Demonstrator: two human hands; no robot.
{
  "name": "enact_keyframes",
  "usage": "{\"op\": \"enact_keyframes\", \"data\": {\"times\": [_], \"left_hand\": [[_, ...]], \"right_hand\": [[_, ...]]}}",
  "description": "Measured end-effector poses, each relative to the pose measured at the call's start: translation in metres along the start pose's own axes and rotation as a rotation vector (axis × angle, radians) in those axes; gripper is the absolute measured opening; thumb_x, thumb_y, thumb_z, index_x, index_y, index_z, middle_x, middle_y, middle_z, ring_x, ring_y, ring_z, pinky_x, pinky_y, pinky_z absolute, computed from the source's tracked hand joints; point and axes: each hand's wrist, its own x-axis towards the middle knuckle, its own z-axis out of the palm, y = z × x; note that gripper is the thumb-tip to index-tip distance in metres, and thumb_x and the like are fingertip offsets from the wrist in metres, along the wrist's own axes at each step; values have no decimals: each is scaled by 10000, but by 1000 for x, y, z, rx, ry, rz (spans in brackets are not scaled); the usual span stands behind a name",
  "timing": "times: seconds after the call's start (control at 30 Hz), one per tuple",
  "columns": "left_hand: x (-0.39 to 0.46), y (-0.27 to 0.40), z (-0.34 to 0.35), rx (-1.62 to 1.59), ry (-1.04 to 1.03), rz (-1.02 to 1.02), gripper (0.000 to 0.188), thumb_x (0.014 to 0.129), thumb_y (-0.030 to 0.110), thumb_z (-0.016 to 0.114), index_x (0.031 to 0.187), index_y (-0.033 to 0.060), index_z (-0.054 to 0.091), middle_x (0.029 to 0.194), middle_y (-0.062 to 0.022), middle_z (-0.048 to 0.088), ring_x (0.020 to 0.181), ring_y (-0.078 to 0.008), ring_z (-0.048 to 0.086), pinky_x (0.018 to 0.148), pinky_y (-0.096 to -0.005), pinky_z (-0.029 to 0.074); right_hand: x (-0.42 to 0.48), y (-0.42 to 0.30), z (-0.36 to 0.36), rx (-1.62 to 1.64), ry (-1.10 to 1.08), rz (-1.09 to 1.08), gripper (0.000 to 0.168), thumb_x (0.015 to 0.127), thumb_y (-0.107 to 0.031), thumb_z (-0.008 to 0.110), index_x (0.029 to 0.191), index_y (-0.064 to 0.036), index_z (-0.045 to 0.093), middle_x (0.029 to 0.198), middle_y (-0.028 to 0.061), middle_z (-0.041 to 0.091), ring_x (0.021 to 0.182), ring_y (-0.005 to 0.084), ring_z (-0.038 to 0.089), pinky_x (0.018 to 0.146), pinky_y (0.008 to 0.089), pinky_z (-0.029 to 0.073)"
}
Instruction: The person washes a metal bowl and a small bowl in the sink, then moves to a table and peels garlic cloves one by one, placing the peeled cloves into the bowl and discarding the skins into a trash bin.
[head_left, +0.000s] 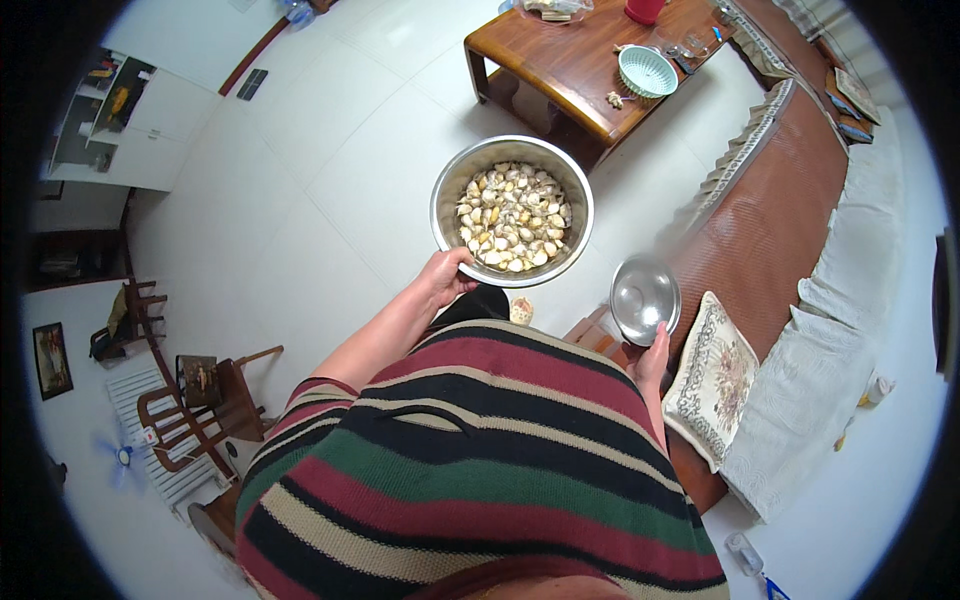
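Observation:
My left hand (448, 278) grips the near left rim of a large stainless steel bowl (512, 275). Many garlic cloves (514, 217) lie inside it, some with their skins on. To the right, my right hand (651, 360) holds a smaller metal bowl (645, 296) by its near edge; no contents show in it. The two bowls are apart, in front of my striped top. The fingers under each bowl are partly hidden.
A wooden coffee table (555, 52) stands ahead, bearing a pale green plastic basket (647, 72) and a red container (645, 9). On the right is a brown sofa (765, 217) with a patterned cushion (712, 381). Wooden chairs (240, 394) stand at the left.

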Motion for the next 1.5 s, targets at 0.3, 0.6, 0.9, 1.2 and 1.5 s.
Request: {"op": "enact_keyframes", "data": {"times": [0.3,0.6,0.9,1.2,1.5], "left_hand": [[117,74,67,-6,-16,14,197,713,93,539,891,10,558,711,-72,578,565,-167,557,475,-270,477],[201,132,125,-38,-5,-3,309,713,94,524,1009,5,530,778,-91,598,601,-168,568,494,-269,485],[288,169,191,-176,98,46,304,722,85,519,1008,-21,514,765,-108,593,574,-173,563,442,-258,474],[377,158,265,-497,268,146,285,746,107,532,1016,17,515,834,-88,602,635,-173,572,476,-261,476],[464,154,307,-764,360,307,296,775,79,517,1064,20,507,890,-77,605,683,-180,600,477,-263,488]], "right_hand": [[114,-44,0,-33,70,-37,422,900,-446,475,1132,-93,477,938,59,576,675,189,554,532,316,429],[176,-141,64,-174,131,-23,444,880,-420,516,1152,-75,450,918,77,561,663,184,551,534,315,455],[332,-221,92,-241,-61,31,342,904,-243,489,1182,-50,439,975,87,575,800,192,622,637,330,541],[540,-299,109,-467,-249,193,461,930,-319,466,1231,28,436,1093,129,562,988,214,551,850,358,445],[681,-322,119,-590,-456,279,464,927,-324,480,1237,16,422,1149,120,532,1021,205,525,883,333,413]]}}
